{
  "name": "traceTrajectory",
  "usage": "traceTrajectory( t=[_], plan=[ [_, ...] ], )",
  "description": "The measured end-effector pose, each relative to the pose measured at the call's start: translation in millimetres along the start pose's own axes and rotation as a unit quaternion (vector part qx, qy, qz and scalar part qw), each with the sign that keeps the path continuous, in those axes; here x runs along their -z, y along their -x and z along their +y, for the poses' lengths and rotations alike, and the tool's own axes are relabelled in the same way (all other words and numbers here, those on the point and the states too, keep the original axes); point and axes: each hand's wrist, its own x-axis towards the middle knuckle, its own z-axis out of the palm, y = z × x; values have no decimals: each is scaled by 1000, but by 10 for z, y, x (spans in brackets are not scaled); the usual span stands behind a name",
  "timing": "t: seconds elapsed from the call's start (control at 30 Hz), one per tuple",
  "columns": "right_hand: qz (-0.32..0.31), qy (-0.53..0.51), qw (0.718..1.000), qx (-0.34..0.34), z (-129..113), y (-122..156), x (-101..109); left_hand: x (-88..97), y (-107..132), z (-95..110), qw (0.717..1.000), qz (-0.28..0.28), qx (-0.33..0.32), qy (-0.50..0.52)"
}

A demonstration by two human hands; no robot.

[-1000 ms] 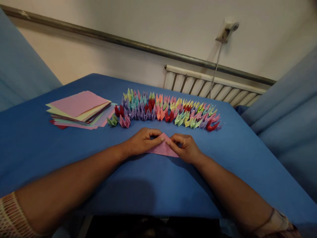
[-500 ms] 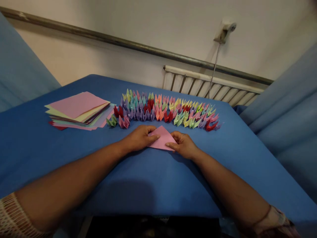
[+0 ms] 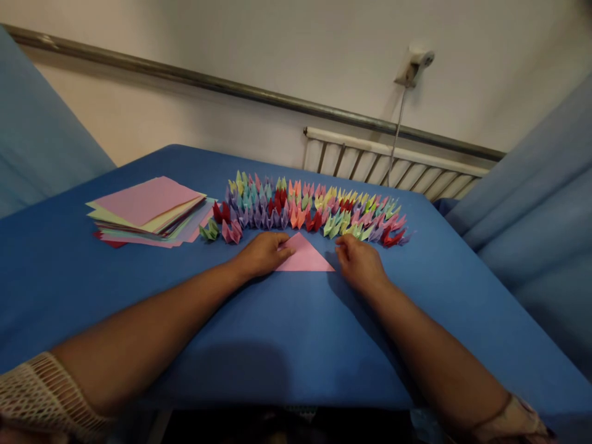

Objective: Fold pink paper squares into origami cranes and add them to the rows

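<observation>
A pink paper folded into a triangle lies flat on the blue table, its point facing away from me. My left hand rests on the triangle's left corner, fingers bent and pressing it down. My right hand lies on the table just right of the triangle, off the paper, fingers loosely curled with nothing in them. Its fingertips are close to the front row of small folded paper pieces.
Several rows of small folded pieces in many colours stand in a band behind my hands. A stack of coloured paper sheets lies at the left. Blue curtains hang on both sides; a radiator and wall stand behind the table.
The pink paper was held by both hands and has been laid flat as a triangle. My right hand has let go and moved to the right; my left hand stays on it.
</observation>
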Motion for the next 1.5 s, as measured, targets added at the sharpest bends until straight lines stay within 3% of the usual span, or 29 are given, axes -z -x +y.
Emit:
traceTrajectory(
  t=[0.07, 0.13, 0.3, 0.43, 0.53, 0.63, 0.77, 0.9, 1.1, 1.17, 1.27, 1.33, 1.4, 1.5],
  plan=[
    [24, -41, 993, 111, -132, 63, -56, -46, -32, 33, 1000, -9, -17, -6],
    [-18, -86, 982, 168, -219, 119, -180, -99, -60, 58, 999, -27, -26, -14],
    [-85, -63, 991, 80, -223, 137, -450, -128, -85, 17, 997, -35, -39, -51],
    [-117, -6, 987, 113, -249, 121, -426, -56, 3, 21, 992, -21, -12, -124],
    [-143, 41, 979, 136, -304, 152, -373, -104, 201, 181, 981, 36, -65, -180],
    [-195, 74, 964, 165, -339, 204, -338, -273, 476, 405, 981, -22, -97, -169],
    [-248, 107, 946, 182, -365, 262, -297, -423, 769, 549, 965, -94, -77, -232],
    [-266, 122, 939, 181, -381, 291, -270, -345, 917, 496, 943, -128, -55, -303],
    [-267, 130, 936, 187, -364, 302, -285, -119, 1134, 371, 935, -75, -47, -344],
    [-264, 129, 938, 186, -362, 302, -288, -3, 1175, 372, 928, -86, -34, -360],
    [-265, 123, 938, 186, -371, 297, -282, 146, 1120, 441, 926, -97, 2, -365],
    [-266, 117, 939, 183, -380, 292, -275, 156, 990, 517, 935, -57, -5, -349],
    [-267, 106, 941, 180, -388, 287, -271, 61, 796, 582, 952, -37, -57, -299],
    [-265, 90, 941, 189, -395, 284, -274, -201, 472, 588, 973, -71, -105, -192]
  ],
)
